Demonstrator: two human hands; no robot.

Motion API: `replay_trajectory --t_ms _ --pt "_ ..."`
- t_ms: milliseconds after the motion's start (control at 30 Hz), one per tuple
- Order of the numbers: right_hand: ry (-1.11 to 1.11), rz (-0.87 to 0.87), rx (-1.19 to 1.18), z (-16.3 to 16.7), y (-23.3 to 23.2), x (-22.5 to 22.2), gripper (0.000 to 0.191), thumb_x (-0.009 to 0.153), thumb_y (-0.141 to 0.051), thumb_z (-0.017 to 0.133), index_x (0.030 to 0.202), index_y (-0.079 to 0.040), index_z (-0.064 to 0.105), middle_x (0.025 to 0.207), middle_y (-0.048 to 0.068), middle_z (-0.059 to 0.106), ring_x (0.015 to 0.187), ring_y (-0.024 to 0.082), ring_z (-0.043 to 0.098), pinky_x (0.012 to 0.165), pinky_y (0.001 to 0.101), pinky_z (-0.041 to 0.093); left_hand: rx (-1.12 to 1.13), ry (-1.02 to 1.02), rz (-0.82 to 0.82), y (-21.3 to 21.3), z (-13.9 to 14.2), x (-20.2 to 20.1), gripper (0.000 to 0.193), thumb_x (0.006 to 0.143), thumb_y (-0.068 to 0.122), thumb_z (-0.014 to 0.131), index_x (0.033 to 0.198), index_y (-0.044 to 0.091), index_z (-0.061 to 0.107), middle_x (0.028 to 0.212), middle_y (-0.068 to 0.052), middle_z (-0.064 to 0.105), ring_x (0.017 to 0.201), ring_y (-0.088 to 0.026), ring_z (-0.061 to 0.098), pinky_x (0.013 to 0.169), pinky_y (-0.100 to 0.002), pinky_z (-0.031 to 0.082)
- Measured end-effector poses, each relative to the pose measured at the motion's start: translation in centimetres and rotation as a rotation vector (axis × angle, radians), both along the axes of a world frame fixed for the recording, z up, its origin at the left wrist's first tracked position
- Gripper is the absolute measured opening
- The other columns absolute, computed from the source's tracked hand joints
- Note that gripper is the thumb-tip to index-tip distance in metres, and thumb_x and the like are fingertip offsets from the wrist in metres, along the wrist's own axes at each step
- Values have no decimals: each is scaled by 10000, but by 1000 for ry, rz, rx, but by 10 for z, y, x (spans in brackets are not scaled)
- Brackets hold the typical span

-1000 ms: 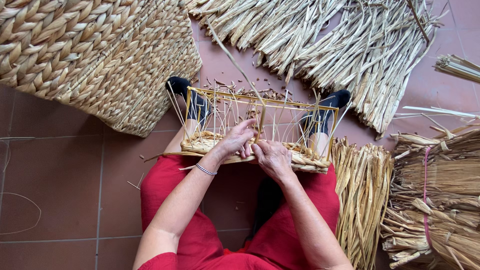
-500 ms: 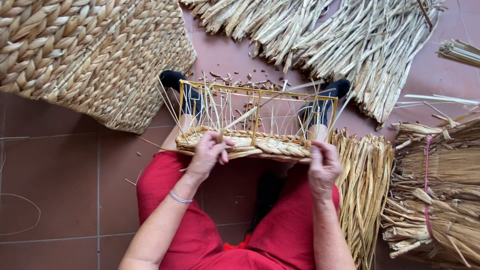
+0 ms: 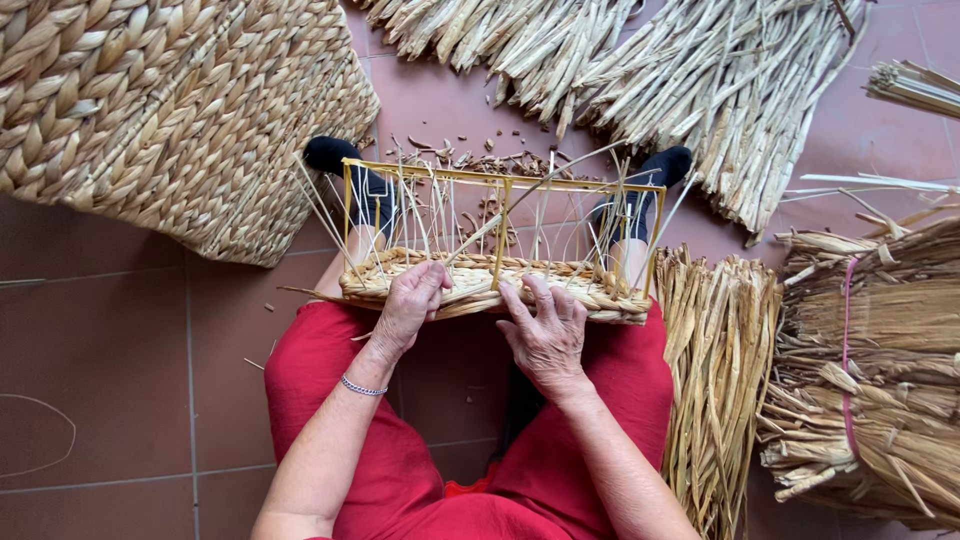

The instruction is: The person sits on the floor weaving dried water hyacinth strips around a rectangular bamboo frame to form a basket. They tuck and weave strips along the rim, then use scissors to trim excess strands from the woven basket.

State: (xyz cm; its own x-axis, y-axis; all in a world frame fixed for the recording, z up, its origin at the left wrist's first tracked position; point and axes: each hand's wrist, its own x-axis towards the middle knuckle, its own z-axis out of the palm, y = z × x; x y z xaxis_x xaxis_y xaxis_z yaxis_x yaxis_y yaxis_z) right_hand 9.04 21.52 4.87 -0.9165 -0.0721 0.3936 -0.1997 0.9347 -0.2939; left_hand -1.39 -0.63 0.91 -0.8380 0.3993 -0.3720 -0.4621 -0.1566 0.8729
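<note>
A part-woven basket (image 3: 590, 290) on a yellow wire frame (image 3: 503, 182) rests on my red-clothed lap, with thin upright straw stakes standing inside the frame. My left hand (image 3: 412, 303), with a bracelet at its wrist, grips the woven near edge at the left of middle. My right hand (image 3: 546, 330) presses flat on the same woven band just right of middle, fingers spread over the plaited straw. A long loose straw strand (image 3: 530, 195) slants up from between my hands toward the far right.
A large finished woven basket (image 3: 160, 110) lies at upper left. Bundles of dried straw (image 3: 700, 80) spread across the top, another bundle (image 3: 715, 380) lies beside my right leg, and a tied sheaf (image 3: 880, 370) sits at right. Tiled reddish floor (image 3: 110, 380) at left.
My hands drew apart to the basket's sides half a second ago, and have now come back toward the middle of the woven edge. The view has shifted slightly.
</note>
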Motion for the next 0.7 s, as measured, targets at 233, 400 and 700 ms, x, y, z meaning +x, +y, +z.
replay_trajectory --t_ms 233,400,700 --pt "0 -21 40 2 -5 -8 560 749 -348 837 1271 -251 660 1364 77 534 1240 319 490 996 491 353 246 -92 80 -8 7 6 327 1099 339 523 925 71 593 631 103 366 499 -15 276 461 -206 251" --pt "97 -40 -299 -5 39 10 423 843 -218 815 1244 -171 691 1369 101 589 1268 307 532 1071 441 395 -195 198 -48 -9 14 13 278 1057 301 498 997 95 675 661 66 398 534 -17 352 467 -189 282" --pt "-243 -504 -639 -36 142 42 313 1039 -226 643 1321 -94 672 1182 93 681 1049 189 647 907 333 544 103 17 221 -57 11 18 171 990 208 633 916 65 573 792 -53 597 625 -92 497 573 -254 418"
